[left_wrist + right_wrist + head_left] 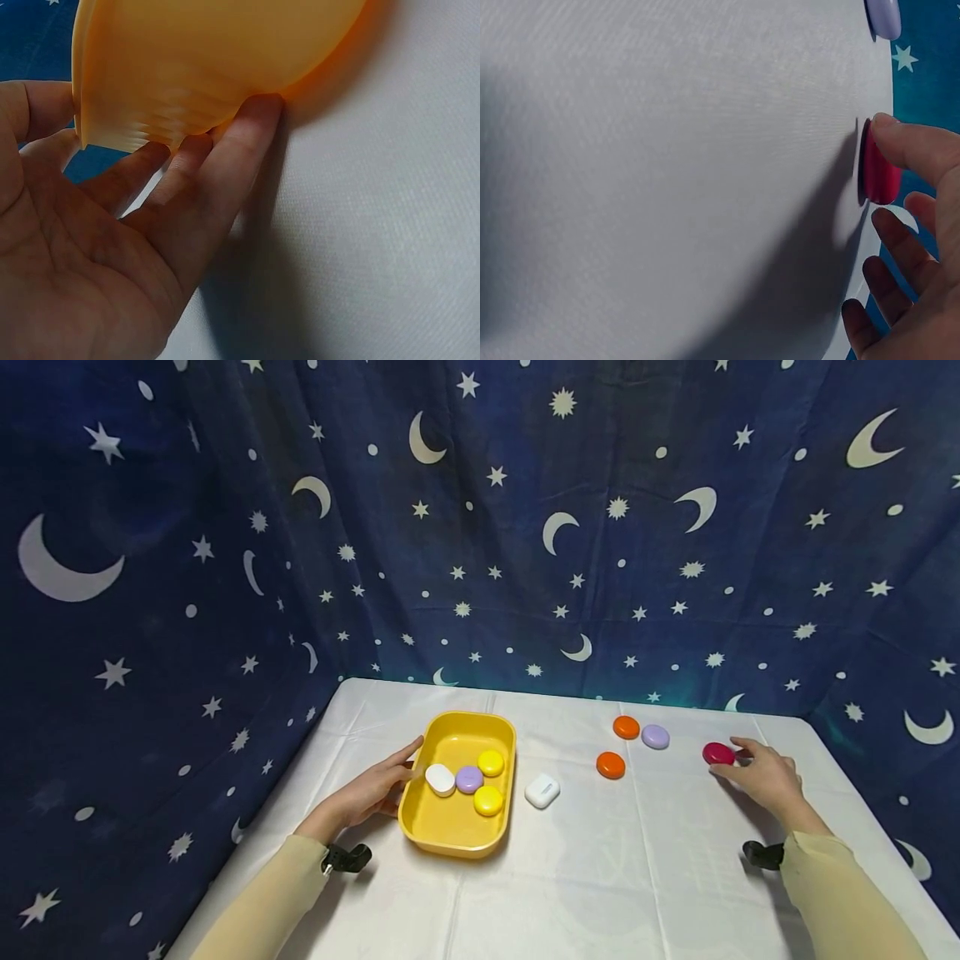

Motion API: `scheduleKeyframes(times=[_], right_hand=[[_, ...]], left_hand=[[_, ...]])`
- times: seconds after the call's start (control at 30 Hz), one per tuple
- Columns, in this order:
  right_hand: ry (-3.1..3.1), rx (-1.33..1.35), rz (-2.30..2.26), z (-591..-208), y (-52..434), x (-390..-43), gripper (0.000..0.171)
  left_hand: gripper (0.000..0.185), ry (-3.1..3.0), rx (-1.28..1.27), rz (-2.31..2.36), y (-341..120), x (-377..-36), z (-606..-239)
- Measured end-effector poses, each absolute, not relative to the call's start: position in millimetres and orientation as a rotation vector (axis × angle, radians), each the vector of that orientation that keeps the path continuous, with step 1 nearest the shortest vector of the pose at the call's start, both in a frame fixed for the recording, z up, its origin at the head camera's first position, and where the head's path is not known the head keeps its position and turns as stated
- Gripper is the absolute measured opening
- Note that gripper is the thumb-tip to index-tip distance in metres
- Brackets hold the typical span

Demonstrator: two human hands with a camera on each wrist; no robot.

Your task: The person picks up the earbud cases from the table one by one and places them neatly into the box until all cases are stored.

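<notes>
Plastic tray (450, 831), yellow and oblong, stands on the left half of the white tablecloth (637, 877). Inside it lie four small rounded cases: a white case (440, 779), a purple case (469, 778) touching it, and two yellow cases (491, 762), one behind the purple one and one in front of it.

The left hand (371, 792) rests against the left outer wall of the tray. In the left wrist view its fingers (232, 161) are straight and a little spread, and the tips touch the underside of the tray's side; they do not curl around the rim.

The right hand (761, 774) is at the right side of the table, at a dark red case (717, 753). In the right wrist view one fingertip (900, 142) lies on the top edge of the red case and the other fingers are loose and spread beside it. I cannot tell if the thumb also presses the case.

Between the tray and the right hand, a white earbud case (542, 791) lies just beside the tray. Further right are two orange cases (611, 765) and a lilac case (656, 737), all apart from each other.

Behind and around the table hangs a dark blue curtain (525, 527) with white moons and stars.
</notes>
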State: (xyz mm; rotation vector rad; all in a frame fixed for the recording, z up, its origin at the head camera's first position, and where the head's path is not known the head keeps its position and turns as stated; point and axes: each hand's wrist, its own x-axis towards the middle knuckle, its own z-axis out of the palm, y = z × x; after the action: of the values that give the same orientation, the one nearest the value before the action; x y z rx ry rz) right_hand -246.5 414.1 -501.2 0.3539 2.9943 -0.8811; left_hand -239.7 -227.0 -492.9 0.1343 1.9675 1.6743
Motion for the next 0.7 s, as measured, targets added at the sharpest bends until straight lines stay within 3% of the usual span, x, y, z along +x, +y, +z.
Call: scheduleKeyframes(times=[0.7], right_hand=[[3.022,0.350,-0.812,-509.9,414.8,-251.3,0.086]], left_hand=[[0.068,1.979,0.130,1.666,-226.4,-239.7,-492.0]])
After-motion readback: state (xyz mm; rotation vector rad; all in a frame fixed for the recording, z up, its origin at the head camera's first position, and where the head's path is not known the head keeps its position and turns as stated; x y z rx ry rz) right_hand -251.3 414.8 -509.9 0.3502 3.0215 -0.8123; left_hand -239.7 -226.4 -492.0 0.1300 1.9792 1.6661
